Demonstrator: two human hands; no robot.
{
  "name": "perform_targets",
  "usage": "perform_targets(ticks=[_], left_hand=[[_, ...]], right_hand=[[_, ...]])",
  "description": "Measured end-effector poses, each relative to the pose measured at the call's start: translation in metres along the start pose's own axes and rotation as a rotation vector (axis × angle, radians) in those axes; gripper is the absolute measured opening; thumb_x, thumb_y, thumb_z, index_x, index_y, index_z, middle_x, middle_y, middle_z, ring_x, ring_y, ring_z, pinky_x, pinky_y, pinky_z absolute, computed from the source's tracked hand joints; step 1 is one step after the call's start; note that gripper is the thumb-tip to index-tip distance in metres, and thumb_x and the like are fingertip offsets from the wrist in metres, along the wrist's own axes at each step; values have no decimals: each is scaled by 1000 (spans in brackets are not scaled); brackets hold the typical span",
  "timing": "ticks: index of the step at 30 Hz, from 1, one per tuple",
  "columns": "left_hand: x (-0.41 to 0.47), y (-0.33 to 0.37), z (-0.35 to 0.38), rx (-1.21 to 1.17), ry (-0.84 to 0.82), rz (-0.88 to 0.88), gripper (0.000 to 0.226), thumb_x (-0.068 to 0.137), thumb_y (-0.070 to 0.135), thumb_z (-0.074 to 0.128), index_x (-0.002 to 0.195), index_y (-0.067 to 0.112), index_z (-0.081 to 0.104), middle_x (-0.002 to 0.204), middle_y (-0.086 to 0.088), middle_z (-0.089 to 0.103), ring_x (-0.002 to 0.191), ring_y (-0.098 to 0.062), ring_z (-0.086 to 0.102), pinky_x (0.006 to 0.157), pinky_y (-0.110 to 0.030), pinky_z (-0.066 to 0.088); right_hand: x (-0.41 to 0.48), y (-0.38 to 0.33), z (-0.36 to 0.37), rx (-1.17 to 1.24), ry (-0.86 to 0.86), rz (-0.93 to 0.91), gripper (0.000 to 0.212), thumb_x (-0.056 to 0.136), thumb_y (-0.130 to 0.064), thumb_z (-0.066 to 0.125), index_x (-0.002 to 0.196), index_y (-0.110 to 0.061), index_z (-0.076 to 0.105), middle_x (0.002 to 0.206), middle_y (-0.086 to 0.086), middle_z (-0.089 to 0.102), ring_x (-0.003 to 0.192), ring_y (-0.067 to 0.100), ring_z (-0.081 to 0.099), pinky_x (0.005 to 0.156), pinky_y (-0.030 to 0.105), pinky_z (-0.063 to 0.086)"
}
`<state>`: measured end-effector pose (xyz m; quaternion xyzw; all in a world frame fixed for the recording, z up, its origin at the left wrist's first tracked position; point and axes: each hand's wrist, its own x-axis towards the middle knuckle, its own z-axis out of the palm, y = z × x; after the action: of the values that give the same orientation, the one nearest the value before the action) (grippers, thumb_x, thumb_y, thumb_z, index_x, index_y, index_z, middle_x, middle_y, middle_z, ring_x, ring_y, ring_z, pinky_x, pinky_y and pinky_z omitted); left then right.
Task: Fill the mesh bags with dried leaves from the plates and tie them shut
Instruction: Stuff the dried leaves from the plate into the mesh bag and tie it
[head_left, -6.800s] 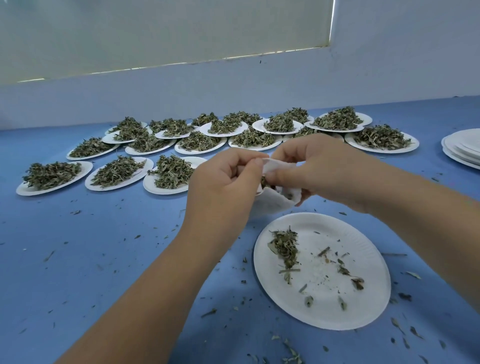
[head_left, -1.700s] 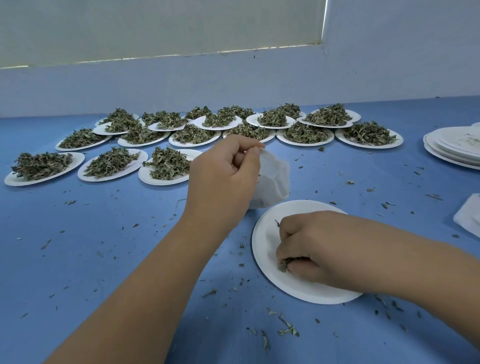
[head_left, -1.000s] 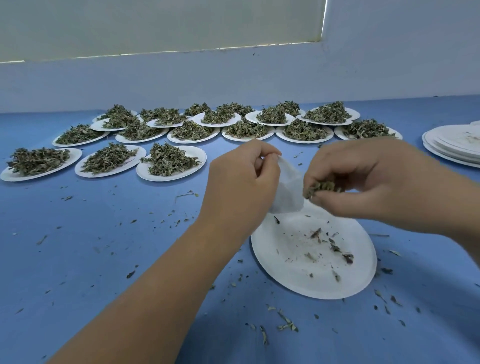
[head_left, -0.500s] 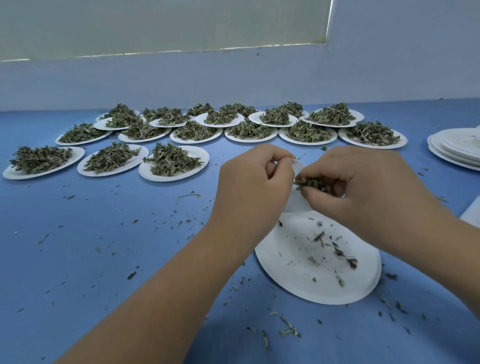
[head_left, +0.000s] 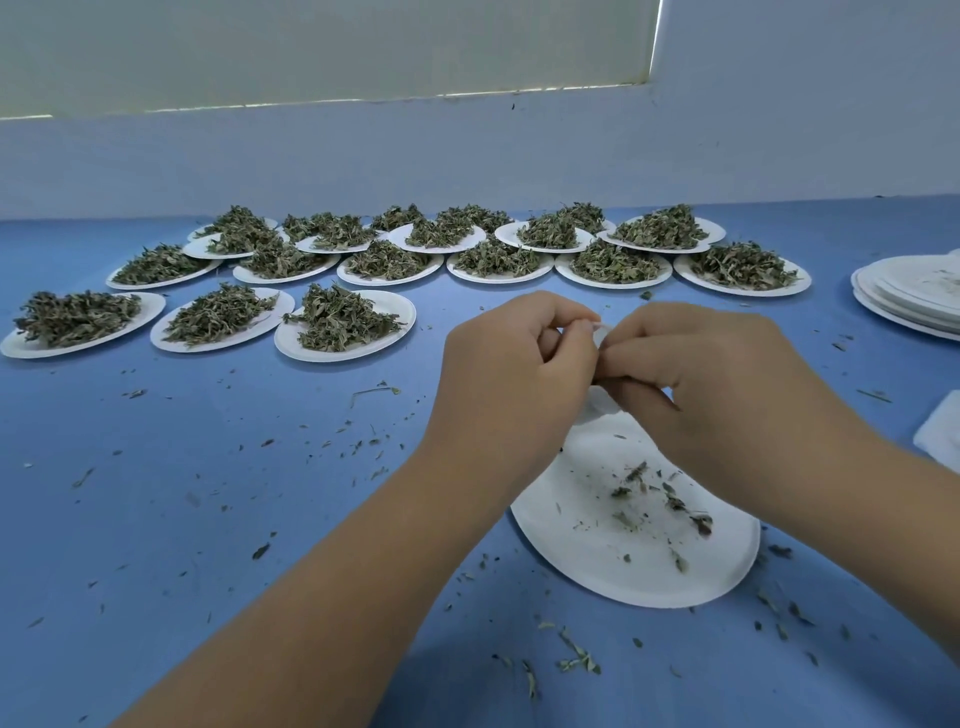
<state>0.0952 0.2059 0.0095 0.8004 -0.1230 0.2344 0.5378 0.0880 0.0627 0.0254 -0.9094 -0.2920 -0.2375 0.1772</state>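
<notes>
Loose leaf crumbs (head_left: 576, 660) lie scattered on the blue worktop (head_left: 208, 519). Just beyond them a white paper plate (head_left: 597, 566) holds only a few leaf scraps (head_left: 670, 501). Above its far edge the left hand (head_left: 514, 379) has its grip pinched tight on the rim of the white mesh bag (head_left: 601, 410). The right hand (head_left: 711, 384) pinches the same rim, fingers curled; any leaves in them are hidden. Farther back stand rows of plates heaped with dried leaves (head_left: 343, 325), and a stack of empty plates (head_left: 914, 299) at far right.
</notes>
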Motion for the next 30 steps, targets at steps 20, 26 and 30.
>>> perform_targets(ticks=[20, 26, 30], left_hand=[[4, -1, -13, -109, 61, -32, 18, 92, 19, 61, 81, 30, 71, 50, 7, 46, 40, -3, 35, 42, -12, 30], [6, -3, -16, -80, 97, -23, 18, 91, 16, 60, 82, 28, 71, 46, 13, 44, 40, -3, 35, 42, -13, 32], [4, -3, -16, -58, 92, -6, 17, 92, 14, 59, 85, 24, 71, 47, 14, 46, 39, -3, 35, 41, -12, 31]], right_hand=[[-6, 30, -28, 212, 140, -228, 14, 89, -19, 62, 97, -22, 73, 83, -13, 69, 70, 2, 58, 59, 25, 46], [-29, 60, -4, 123, -369, -117, 30, 93, -18, 58, 116, -35, 68, 104, -27, 56, 96, -10, 49, 74, 5, 34], [-30, 57, 5, 15, -548, -132, 38, 99, -22, 47, 130, -42, 56, 115, -28, 45, 105, -5, 45, 82, 12, 39]])
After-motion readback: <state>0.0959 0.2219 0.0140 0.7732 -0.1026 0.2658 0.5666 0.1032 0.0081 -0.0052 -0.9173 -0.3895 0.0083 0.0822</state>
